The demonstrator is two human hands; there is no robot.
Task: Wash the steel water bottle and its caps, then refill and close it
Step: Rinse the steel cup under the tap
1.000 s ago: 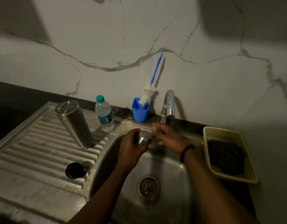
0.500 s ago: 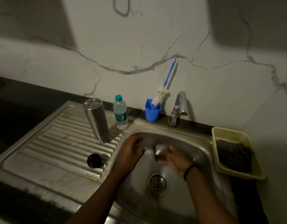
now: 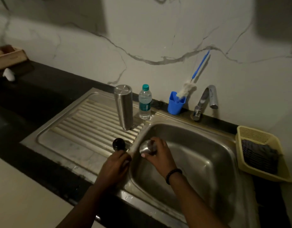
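Note:
The steel water bottle (image 3: 123, 109) stands upside down on the ribbed drainboard (image 3: 86, 127). In front of it on the drainboard sits a round black cap (image 3: 119, 143). My right hand (image 3: 158, 153) grips a steel cap (image 3: 145, 148) over the left side of the sink basin (image 3: 199, 153). My left hand (image 3: 115, 165) sits on the ridge between drainboard and basin, its fingertips just short of the black cap, with nothing visible in it.
A plastic water bottle (image 3: 144, 102), a blue cup (image 3: 176, 104) holding a bottle brush (image 3: 186, 91) and the tap (image 3: 206, 99) line the back edge. A yellow basket (image 3: 260, 134) with a dark cloth sits to the right. A wooden tray (image 3: 8, 58) is far left.
The steel cap has gone from my left hand to my right. Both hands moved left, away from the tap; my left hand now sits by the black cap.

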